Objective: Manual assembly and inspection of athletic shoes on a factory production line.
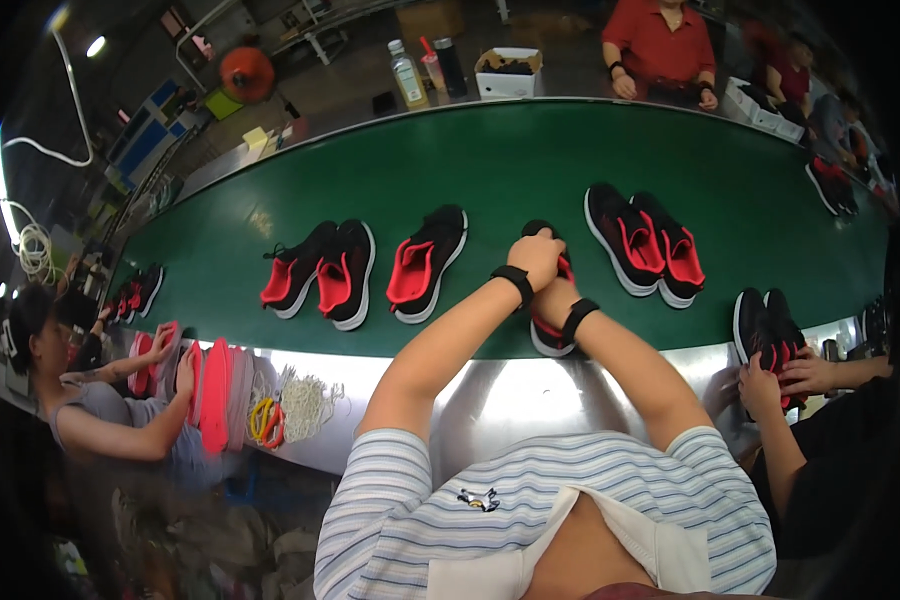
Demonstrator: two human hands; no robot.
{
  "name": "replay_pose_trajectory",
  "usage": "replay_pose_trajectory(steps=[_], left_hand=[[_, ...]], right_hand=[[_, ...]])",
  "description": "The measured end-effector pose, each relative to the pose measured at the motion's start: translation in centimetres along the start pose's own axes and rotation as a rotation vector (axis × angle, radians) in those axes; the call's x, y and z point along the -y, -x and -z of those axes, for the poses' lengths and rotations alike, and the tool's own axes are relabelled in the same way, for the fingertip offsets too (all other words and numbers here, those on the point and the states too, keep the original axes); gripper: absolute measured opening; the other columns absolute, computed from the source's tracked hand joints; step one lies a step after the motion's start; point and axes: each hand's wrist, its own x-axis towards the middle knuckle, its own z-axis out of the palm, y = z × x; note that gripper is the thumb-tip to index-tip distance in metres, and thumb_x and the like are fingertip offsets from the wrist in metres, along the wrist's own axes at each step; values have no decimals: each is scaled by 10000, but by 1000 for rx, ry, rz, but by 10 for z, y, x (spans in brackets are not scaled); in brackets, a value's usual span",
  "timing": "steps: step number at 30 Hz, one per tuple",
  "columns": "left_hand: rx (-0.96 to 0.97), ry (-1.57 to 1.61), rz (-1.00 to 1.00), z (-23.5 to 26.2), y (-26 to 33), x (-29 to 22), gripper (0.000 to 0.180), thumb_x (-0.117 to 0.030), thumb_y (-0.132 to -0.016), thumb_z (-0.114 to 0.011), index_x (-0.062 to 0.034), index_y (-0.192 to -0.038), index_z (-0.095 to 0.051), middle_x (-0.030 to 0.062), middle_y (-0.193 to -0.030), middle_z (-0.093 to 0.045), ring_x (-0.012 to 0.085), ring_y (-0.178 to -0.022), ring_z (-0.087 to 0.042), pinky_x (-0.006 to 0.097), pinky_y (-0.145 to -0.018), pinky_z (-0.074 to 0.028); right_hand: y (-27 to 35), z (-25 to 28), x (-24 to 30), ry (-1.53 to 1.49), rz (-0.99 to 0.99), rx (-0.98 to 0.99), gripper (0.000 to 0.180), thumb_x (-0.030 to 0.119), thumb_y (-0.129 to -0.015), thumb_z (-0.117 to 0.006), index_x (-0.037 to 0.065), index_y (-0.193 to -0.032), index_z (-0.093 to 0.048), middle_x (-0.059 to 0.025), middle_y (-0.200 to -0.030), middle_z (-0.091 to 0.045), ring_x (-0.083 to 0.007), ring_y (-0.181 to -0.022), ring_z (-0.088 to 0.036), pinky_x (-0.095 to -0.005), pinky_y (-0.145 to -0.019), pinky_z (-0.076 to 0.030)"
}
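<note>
In front of me on the green belt lies a black sneaker [552, 338] with red lining and a white sole, its toe pointing away. My left hand [538, 256] is closed over its upper near the toe. Closer to me, my right hand [557, 299] grips the same sneaker around its opening; its fingers are partly hidden. To the left rests a single matching sneaker [428, 265]. A matching pair [320, 275] lies beyond that one, and another pair [645, 245] sits to the right of my hands.
The green belt [510, 150] has a metal edge [510, 385] on my side. At left, a co-worker [120, 410] handles pink insoles [215, 395] beside white laces [305, 405] and scissors [266, 422]. A co-worker's hands at right hold sneakers [765, 330]. Across stands a person in red [660, 45].
</note>
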Motion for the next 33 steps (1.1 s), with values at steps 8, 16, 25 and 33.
replay_pose_trajectory(steps=[8,16,25,33], left_hand=[[50,6,-117,-7,33,-4,324,-122,-705,-608,-114,-1027,-651,112,-1041,-583,291,-968,-574,384,-777,-507],[-145,269,-50,48,113,50,368,-121,-733,-631,-44,-1091,-597,144,-1199,-524,326,-1135,-471,411,-981,-379],[44,-301,241,57,168,126,270,-135,-690,-669,-36,-939,-635,136,-983,-609,336,-1080,-482,429,-883,-439],[0,25,127,26,141,41,228,-250,-774,-621,-44,-872,-619,138,-843,-615,319,-853,-577,428,-721,-469]], right_hand=[[48,62,38,-96,-174,73,239,239,-768,-606,35,-888,-631,-121,-696,-636,-264,-663,-630,-406,-668,-484],[54,55,15,-159,-375,84,689,597,-800,-525,-35,-1067,-580,-170,-1007,-576,-331,-885,-596,-518,-911,-333],[49,58,-9,-116,-342,254,543,523,-893,-417,43,-866,-671,-166,-749,-657,-310,-768,-637,-619,-981,-248],[86,72,24,-18,-264,-392,157,162,-742,-656,76,-853,-587,-106,-814,-606,-260,-753,-587,-428,-804,-407]])
